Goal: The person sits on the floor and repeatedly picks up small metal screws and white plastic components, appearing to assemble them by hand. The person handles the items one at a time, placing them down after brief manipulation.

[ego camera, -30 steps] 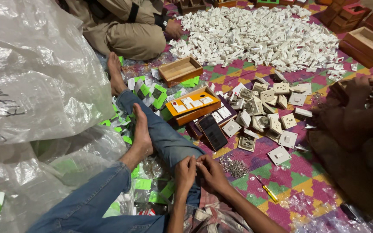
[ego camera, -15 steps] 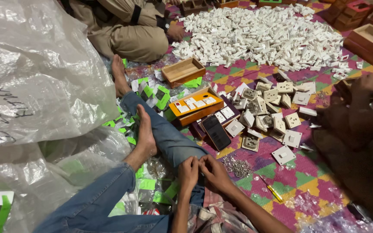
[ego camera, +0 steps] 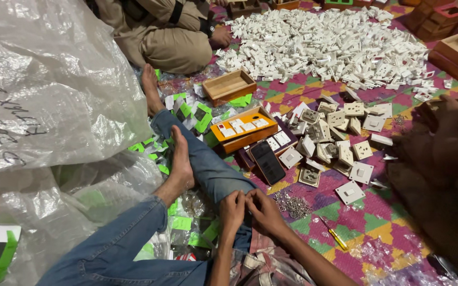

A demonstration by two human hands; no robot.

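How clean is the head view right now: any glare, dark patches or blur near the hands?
Head view: glare whitens the clear plastic bag; the right edge sinks into shadow, leaving another person's hand dark and soft; left hand and right hand are evenly lit and sharp; the white switch-plate pile looks slightly overexposed.

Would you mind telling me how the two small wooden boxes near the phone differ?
The nearer box, close beside the phone, looks bright orange and holds white parts; the farther box is plain brown wood and looks empty. The nearer one sits partly on a dark tray; the farther rests on the mat. Both are open, shallow and rectangular.
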